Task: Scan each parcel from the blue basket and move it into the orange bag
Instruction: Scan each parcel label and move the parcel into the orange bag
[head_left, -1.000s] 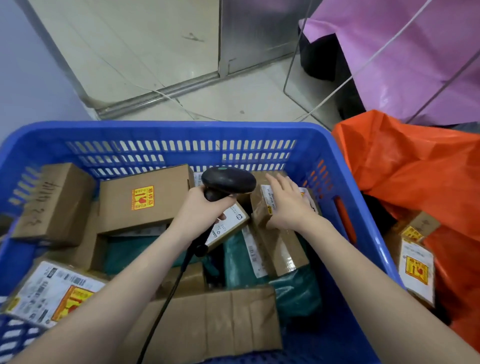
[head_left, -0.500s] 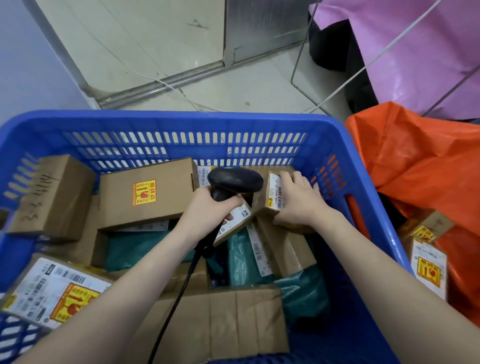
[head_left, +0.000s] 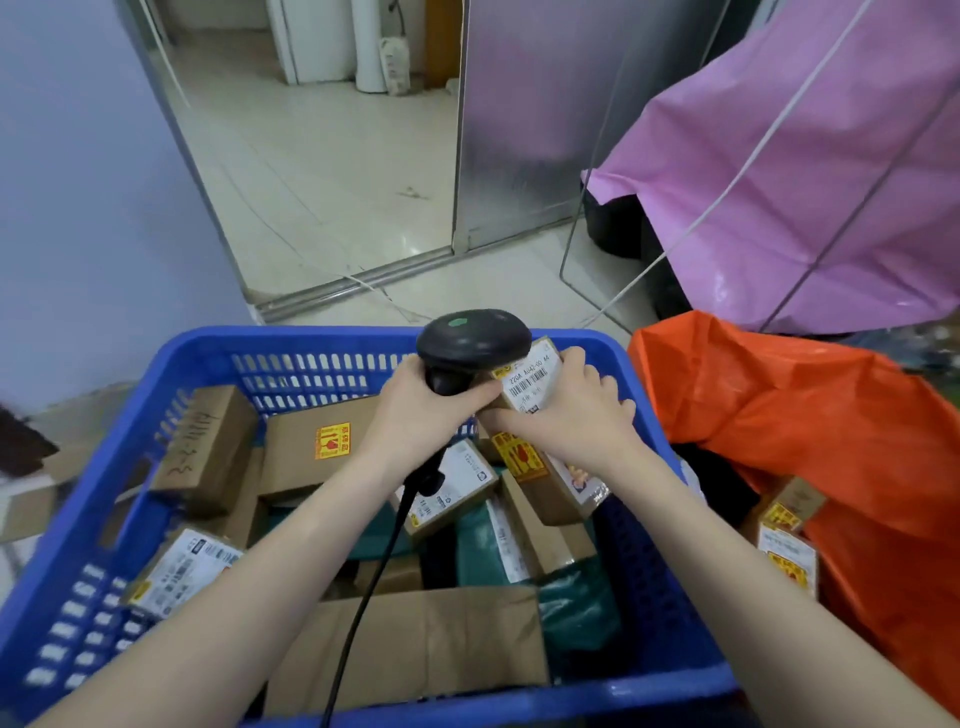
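progress: you are mid-scan with most of the job ahead; at least two labelled boxes already lie in the orange bag, just right of the blue basket, while the basket holds many more.
left hand: your left hand wraps the handle of the black scanner, its head raised above the basket's far rim.
right hand: your right hand grips a small parcel lifted above the basket's far right corner, barcode label up, touching the scanner head.
left to do: this parcell looks unscanned or just scanning; it has yet to cross to the bag.
materials: the basket is rigid slotted plastic; the bag is thin, crinkled, glossy film.
parcels: mostly plain brown cardboard boxes, square-edged, with white labels and yellow stickers; teal soft mailers sit low inside the basket.
cable: the scanner's black cord trails across the basket toward its near rim.
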